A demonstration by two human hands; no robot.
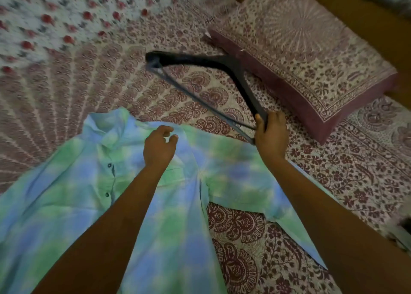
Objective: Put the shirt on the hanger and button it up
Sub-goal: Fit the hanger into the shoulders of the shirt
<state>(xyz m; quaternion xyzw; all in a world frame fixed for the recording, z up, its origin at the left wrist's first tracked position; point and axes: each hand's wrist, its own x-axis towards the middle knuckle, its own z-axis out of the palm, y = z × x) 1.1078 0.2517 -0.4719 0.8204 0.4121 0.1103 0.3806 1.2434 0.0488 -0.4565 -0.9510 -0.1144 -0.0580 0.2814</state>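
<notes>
While the right hand [270, 133] grips one end of the blurred hanger [222, 61], the left hand [159, 146] hangs loosely curled, holding nothing, over the shirt [66, 193]. It lies on the bed [244, 227], cut off below.

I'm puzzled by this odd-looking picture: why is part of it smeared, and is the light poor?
Head view: the hanger is smeared at its far end, and so is the flowered cloth at top left, which looks like motion blur. The left hand, right hand and shirt look sharper. The light is dim and even, without glare. The wide lens bends the pillow edges.
</notes>
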